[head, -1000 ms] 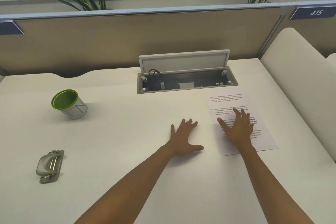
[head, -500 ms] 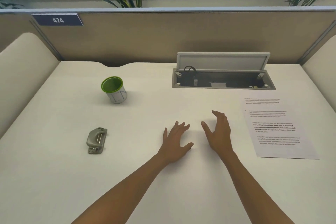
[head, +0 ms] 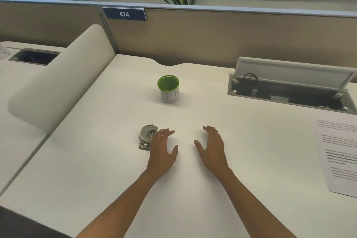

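A grey metal hole punch lies on the white desk. My left hand hovers open just right of it, fingers straight, its fingertips overlapping the punch's right edge. My right hand is open too, fingers relaxed and slightly bent, a short way to the right, holding nothing. A printed sheet of paper lies flat at the desk's right edge, well away from both hands. A white cup with a green rim stands upright behind the hands.
An open cable hatch with its lid raised sits at the back right. A tan partition labelled 474 runs along the back. A cream padded divider bounds the desk on the left.
Both hands have moved left across the desk: the right hand left the paper, and the left hand reached the hole punch. The view has turned left with them.
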The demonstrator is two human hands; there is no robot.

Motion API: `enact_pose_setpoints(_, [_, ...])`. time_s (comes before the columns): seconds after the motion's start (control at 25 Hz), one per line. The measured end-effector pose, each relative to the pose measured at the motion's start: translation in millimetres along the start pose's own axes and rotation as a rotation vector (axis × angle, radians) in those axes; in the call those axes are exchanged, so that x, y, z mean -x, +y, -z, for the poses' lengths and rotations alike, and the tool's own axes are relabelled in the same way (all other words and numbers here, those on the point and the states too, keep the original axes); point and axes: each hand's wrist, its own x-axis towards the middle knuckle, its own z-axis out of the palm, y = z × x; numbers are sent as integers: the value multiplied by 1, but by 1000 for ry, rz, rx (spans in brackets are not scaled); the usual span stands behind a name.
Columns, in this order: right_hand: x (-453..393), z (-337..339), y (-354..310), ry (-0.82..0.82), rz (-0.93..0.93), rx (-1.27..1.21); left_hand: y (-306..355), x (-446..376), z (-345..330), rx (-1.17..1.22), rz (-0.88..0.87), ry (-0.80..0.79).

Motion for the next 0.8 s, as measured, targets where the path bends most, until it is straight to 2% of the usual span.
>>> enact_pose_setpoints(0.12, [0,-23,-3,-79,16,129,-19,-6,21,-52,22,159])
enact_pose_setpoints(0.28, [3,-38,0,-116,84,363,-31,-14,33,8,207,289])
enact_pose_setpoints(0.44, [-1,-39,1,-208,86,497,-44,-24,38,112,426,264])
enact_pose_setpoints(0.8, [-3,-41,1,-233,55,578,-42,-44,56,54,558,208])
